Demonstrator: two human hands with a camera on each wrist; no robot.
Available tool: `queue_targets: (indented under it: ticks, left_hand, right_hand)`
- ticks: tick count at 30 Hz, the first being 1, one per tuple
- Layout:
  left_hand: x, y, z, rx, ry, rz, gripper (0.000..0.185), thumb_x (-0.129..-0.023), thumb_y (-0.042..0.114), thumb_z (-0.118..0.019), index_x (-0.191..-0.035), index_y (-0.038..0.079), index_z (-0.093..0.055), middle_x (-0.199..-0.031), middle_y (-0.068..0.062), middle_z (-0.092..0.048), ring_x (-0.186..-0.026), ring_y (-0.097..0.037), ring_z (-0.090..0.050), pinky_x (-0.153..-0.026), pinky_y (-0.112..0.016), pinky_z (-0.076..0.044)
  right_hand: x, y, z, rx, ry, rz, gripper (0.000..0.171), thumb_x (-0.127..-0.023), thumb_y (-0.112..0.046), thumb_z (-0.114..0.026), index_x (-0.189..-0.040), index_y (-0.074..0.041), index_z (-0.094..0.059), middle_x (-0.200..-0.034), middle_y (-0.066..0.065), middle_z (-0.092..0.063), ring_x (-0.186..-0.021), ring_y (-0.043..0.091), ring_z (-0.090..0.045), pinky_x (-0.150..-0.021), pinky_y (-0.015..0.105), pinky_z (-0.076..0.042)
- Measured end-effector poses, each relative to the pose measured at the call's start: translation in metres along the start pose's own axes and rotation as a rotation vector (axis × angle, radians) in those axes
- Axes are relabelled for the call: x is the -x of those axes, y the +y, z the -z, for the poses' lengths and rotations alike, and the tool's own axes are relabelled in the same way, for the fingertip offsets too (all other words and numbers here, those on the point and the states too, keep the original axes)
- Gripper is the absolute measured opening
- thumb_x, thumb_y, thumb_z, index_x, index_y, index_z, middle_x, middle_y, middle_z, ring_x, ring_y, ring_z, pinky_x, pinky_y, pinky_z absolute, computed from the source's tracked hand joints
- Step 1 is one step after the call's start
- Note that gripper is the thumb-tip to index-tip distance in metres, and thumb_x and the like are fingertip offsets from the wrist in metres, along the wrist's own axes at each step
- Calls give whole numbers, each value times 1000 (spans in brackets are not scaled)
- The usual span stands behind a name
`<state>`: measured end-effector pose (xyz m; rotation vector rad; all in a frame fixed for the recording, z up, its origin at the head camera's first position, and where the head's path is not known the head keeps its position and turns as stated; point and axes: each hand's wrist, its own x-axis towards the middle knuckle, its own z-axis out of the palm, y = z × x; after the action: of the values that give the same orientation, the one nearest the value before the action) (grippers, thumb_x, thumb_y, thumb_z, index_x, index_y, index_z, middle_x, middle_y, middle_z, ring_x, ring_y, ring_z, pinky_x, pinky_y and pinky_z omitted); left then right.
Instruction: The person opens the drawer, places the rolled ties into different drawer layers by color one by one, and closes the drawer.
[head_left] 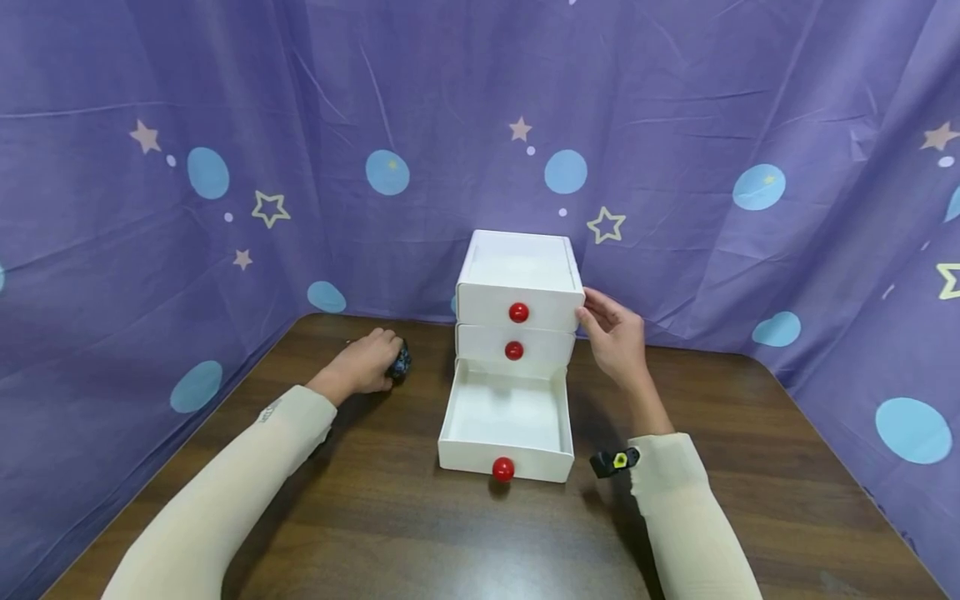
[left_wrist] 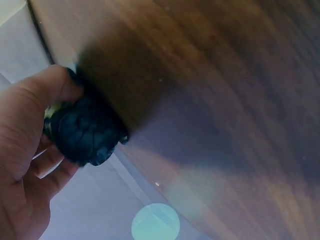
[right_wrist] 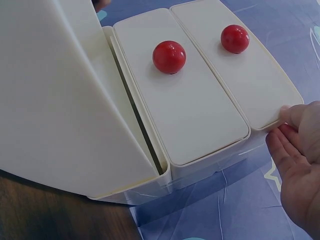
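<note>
Gripping a small dark, scaly-textured round object (left_wrist: 85, 132), your left hand (head_left: 365, 363) rests on the dark brown wooden table (head_left: 390, 517), well left of the white plastic three-drawer chest (head_left: 517, 275); your fingers and thumb curl round the object. Your right hand (head_left: 618, 337) lies against the chest's right side, fingers fairly straight, fingertips (right_wrist: 292, 115) touching the edge of the top drawer (head_left: 521, 308) with its red ball knob (head_left: 518, 312). The middle drawer (head_left: 514, 350) sits closed. The bottom drawer (head_left: 506, 425) stands pulled out towards you.
</note>
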<state>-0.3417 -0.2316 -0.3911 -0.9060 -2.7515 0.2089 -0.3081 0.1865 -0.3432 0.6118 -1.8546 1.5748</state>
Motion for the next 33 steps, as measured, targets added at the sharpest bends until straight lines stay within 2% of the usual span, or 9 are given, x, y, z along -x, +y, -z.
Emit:
queue_targets:
  ticks: [4, 8, 13, 18, 26, 33]
  left_hand:
    - [-3, -1, -4, -20, 2, 12, 56, -72, 10, -87, -118, -9, -60, -113, -23, -62, -103, -39, -58, -83, -50, -57]
    - [-3, -1, -4, -48, 23, 14, 52, -73, 9, -86, -116, -7, -61, -111, -22, -62, -101, -40, -58, -78, -52, -56]
    - [-3, -2, 1, -88, 69, -5, 48, -74, 12, -86, -111, -6, -62, -105, -20, -62, -95, -38, -58, -73, -49, -56]
    - [-2, -7, 10, -119, 91, -18, 46, -74, 15, -87, -109, -3, -61, -103, -18, -61, -93, -36, -57, -70, -47, -55]
    - [2, -11, 33, -142, 130, -39, 47, -75, 15, -86, -110, -3, -61, -104, -17, -61, -94, -37, -57, -72, -51, -55]
    - [7, -6, 49, -137, 173, -81, 50, -74, 17, -87, -112, -4, -61, -106, -18, -61, -95, -36, -57, -72, -50, -55]
  right_hand:
    - [2, -19, -1, 17, -7, 4, 34, -93, 11, -66, -126, 19, -61, -119, 35, -66, -110, 49, -65, -93, 24, -56]
    - [2, -21, -2, 16, -8, 7, 34, -93, 12, -66, -126, 20, -61, -119, 35, -66, -111, 48, -65, -94, 28, -56]
    - [2, -21, -2, 11, -4, 1, 34, -93, 12, -66, -126, 19, -61, -120, 35, -66, -111, 48, -65, -93, 26, -56]
    - [4, -21, -2, 17, -6, -2, 34, -93, 12, -66, -126, 20, -60, -120, 35, -65, -111, 49, -65, -93, 25, -55]
    - [4, -20, -2, 10, -6, -8, 34, -93, 12, -66, -126, 20, -60, -120, 36, -65, -112, 46, -65, -95, 26, -55]
    - [5, -21, -2, 10, -3, -1, 34, -93, 12, -67, -126, 20, -61, -119, 35, -66, -111, 44, -65, -95, 28, -56]
